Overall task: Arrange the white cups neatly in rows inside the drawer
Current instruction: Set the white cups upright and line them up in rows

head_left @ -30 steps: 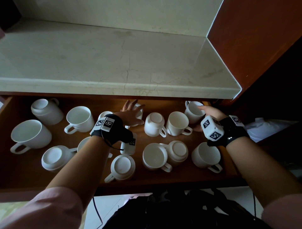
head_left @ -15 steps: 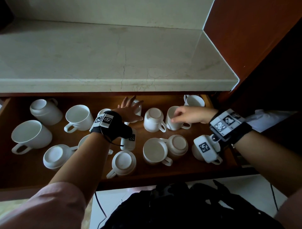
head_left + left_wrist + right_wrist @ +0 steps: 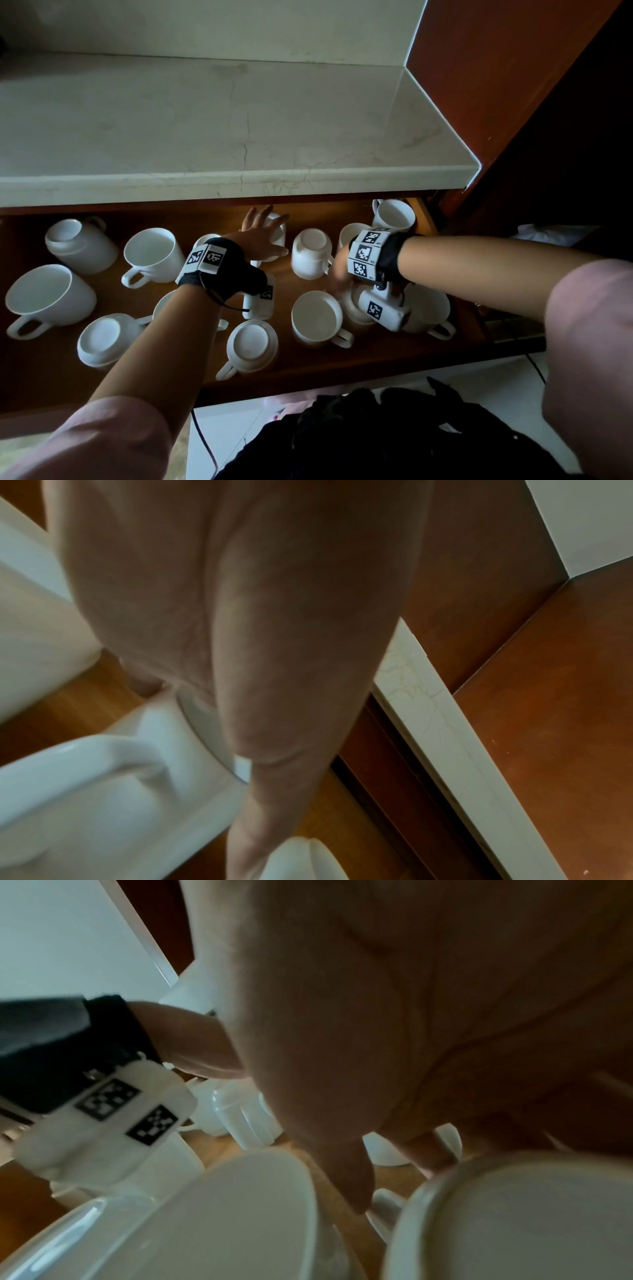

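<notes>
Several white cups lie scattered in the open wooden drawer [image 3: 376, 358], some upright, some upside down, one on its side [image 3: 80, 245]. My left hand [image 3: 265, 236] rests with spread fingers on top of a cup [image 3: 275, 236] at the back middle; the left wrist view shows that cup [image 3: 103, 791] and its handle under the palm [image 3: 257, 669]. My right hand [image 3: 337, 274], blurred, reaches down between an upside-down cup [image 3: 311, 253] and another upside-down cup [image 3: 354, 308]. In the right wrist view its fingertips [image 3: 428, 1161] touch the edge of a cup [image 3: 514, 1218]; nothing is held.
A pale stone counter [image 3: 239, 137] overhangs the drawer's back. A red-brown cabinet side [image 3: 496, 85] stands at the right. More cups sit at the back right [image 3: 394, 214], front right [image 3: 431, 308] and front middle [image 3: 317, 317]. A dark bag [image 3: 376, 435] lies on the floor below.
My right hand left the back right cup, swept left across the back row and dropped toward the front middle cups. My left hand stayed on its cup.
</notes>
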Demonstrator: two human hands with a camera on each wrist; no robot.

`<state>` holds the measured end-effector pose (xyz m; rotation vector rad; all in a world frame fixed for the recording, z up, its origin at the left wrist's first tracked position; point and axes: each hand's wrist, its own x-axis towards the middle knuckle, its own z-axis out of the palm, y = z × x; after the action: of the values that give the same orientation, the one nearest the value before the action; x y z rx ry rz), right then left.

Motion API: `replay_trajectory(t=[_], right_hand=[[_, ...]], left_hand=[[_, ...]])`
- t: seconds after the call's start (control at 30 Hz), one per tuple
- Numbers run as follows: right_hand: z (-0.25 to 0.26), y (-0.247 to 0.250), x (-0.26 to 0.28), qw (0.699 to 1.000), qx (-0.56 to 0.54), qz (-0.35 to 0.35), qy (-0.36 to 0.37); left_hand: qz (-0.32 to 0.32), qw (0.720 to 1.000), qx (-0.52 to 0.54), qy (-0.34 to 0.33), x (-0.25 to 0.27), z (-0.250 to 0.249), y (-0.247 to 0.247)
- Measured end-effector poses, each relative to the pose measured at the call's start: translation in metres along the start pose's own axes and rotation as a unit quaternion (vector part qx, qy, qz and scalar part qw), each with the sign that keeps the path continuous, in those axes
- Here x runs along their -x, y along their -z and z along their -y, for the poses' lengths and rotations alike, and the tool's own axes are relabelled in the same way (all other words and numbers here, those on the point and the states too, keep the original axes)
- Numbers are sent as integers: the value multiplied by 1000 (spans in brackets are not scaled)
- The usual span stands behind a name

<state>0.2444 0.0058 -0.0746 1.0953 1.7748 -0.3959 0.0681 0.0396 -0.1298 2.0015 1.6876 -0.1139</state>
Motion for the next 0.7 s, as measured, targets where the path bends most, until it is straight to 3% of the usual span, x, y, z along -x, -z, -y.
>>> replay_trajectory(t=[0.17, 0.27, 0.37, 0.47, 0.53, 0.7], right_hand=[[-1, 5, 8, 979, 194, -41, 41], [0, 6, 8, 971, 232, -41, 48], [-2, 3, 4, 977, 197, -73, 32], [2, 3, 3, 993, 92, -53, 45], [5, 4, -2, 991, 115, -35, 58], [6, -4, -10, 997, 75, -19, 5]], left_hand=[[4, 1000, 1, 2, 0, 0, 0], [7, 1000, -6, 3, 2, -2, 2], [5, 1000, -15, 1, 3, -3, 3], [3, 1000, -11, 3, 2, -3, 2], [1, 1000, -12, 2, 2, -3, 2], [7, 1000, -11, 3, 0, -1, 2]])
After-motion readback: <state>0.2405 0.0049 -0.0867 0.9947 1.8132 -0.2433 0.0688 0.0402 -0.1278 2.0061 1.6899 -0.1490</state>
